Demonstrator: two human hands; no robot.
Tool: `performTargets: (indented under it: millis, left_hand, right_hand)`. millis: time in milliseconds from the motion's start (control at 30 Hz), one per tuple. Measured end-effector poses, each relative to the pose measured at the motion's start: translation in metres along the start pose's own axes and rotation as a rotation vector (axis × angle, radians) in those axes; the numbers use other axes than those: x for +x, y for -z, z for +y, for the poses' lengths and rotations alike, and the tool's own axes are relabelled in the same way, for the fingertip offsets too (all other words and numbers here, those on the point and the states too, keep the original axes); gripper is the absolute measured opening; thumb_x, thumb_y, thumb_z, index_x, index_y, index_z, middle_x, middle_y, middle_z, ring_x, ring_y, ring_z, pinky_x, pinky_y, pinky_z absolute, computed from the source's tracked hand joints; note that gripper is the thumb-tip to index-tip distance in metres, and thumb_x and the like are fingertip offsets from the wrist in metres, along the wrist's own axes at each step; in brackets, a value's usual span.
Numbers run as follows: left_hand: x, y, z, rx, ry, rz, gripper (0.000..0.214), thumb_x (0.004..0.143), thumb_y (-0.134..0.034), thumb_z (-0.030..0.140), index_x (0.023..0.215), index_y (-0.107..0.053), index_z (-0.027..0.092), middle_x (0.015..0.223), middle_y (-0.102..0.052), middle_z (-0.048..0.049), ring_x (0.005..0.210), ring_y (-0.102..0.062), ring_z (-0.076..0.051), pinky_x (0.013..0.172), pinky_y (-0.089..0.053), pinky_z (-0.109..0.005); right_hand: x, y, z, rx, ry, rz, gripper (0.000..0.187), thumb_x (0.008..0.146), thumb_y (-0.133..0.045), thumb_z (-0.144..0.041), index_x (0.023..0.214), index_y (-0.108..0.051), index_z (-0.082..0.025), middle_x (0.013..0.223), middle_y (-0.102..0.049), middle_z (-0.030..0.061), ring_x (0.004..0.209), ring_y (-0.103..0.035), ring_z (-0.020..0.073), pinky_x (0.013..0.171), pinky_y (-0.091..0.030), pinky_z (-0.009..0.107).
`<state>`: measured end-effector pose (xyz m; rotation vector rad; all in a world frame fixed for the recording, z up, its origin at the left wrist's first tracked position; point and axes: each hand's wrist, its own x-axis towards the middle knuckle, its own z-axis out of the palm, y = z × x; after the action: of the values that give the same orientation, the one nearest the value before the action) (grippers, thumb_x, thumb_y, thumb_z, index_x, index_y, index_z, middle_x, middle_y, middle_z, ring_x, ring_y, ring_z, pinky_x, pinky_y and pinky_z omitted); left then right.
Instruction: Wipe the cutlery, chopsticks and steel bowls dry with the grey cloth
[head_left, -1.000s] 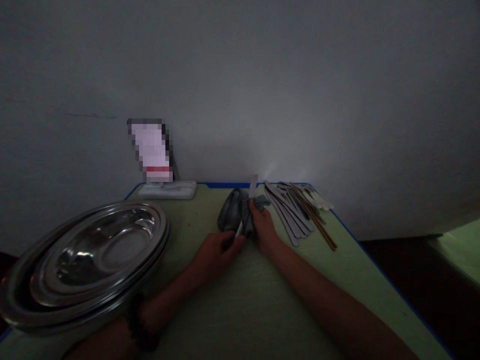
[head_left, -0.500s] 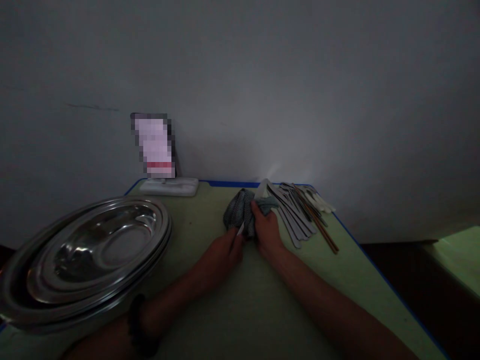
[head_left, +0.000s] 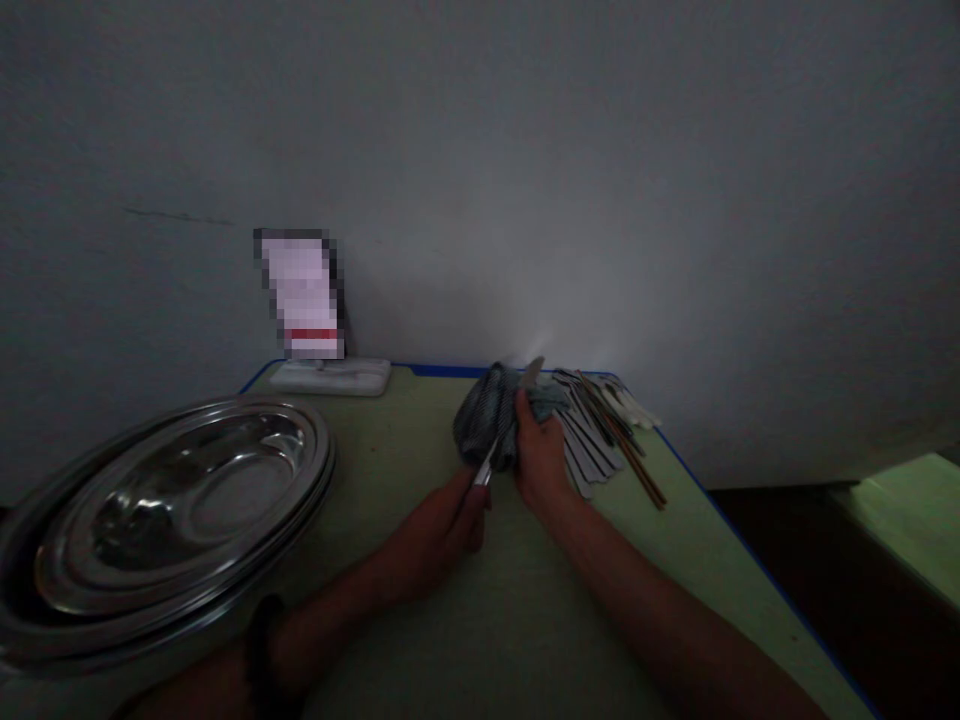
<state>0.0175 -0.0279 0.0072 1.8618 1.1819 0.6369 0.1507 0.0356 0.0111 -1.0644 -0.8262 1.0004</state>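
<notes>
My left hand [head_left: 442,535] is closed round the handle of a metal table knife [head_left: 486,470], low over the middle of the table. A crumpled grey patterned cloth [head_left: 482,412] is wrapped around the knife's middle, and the blade's rounded tip sticks out beyond it. My right hand [head_left: 541,460] pinches the cloth over the blade, thumb on top. Just right of that hand lies a fanned row of table knives [head_left: 589,450], partly hidden by the cloth. Beside them are brown chopsticks [head_left: 641,470] and other cutlery that is too dim to name.
Stacked shiny steel basins [head_left: 187,500] take up the table's left side. A phone with a blurred screen [head_left: 304,295] leans on a white stand [head_left: 330,377] at the back left. The pale green table [head_left: 405,440] has a blue edge and meets a grey wall [head_left: 480,180].
My left hand has drawn slightly back, showing more of the knife's handle end below the cloth. My right hand and the cloth have shifted a little along the blade. The view has moved slightly.
</notes>
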Motion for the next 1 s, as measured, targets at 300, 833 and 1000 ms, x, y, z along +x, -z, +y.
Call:
performTargets:
  millis: [300, 833, 1000]
  left_hand:
    - [-0.001, 0.001, -0.001, 0.059, -0.028, 0.003, 0.026, 0.091, -0.023, 0.038, 0.085, -0.041, 0.021, 0.065, -0.049, 0.002, 0.056, -0.048, -0.013, 0.055, -0.039, -0.025]
    - [0.004, 0.006, -0.003, 0.068, 0.018, 0.136, 0.032, 0.088, -0.025, 0.039, 0.093, -0.049, 0.018, 0.094, -0.062, -0.011, 0.088, -0.059, -0.021, 0.081, -0.045, -0.033]
    - [0.007, 0.007, -0.002, 0.06, 0.008, 0.117, 0.031, 0.089, -0.025, 0.039, 0.095, -0.047, 0.019, 0.088, -0.062, -0.0079, 0.08, -0.059, -0.019, 0.075, -0.046, -0.031]
  right_hand:
    - [-0.011, -0.006, -0.007, -0.08, -0.026, -0.013, 0.035, 0.069, -0.061, -0.05, 0.07, -0.063, -0.015, 0.066, -0.064, 0.0019, 0.06, -0.057, 0.0136, 0.055, -0.044, 0.025]
    - [-0.036, -0.015, 0.011, -0.312, -0.099, -0.058, 0.045, 0.073, -0.052, -0.057, 0.067, -0.062, -0.013, 0.067, -0.064, 0.0051, 0.062, -0.056, 0.0152, 0.057, -0.041, 0.026]
    - [-0.027, -0.014, 0.009, -0.318, -0.047, -0.118, 0.043, 0.073, -0.052, -0.056, 0.065, -0.061, -0.014, 0.061, -0.061, 0.0018, 0.061, -0.055, 0.0142, 0.058, -0.04, 0.026]
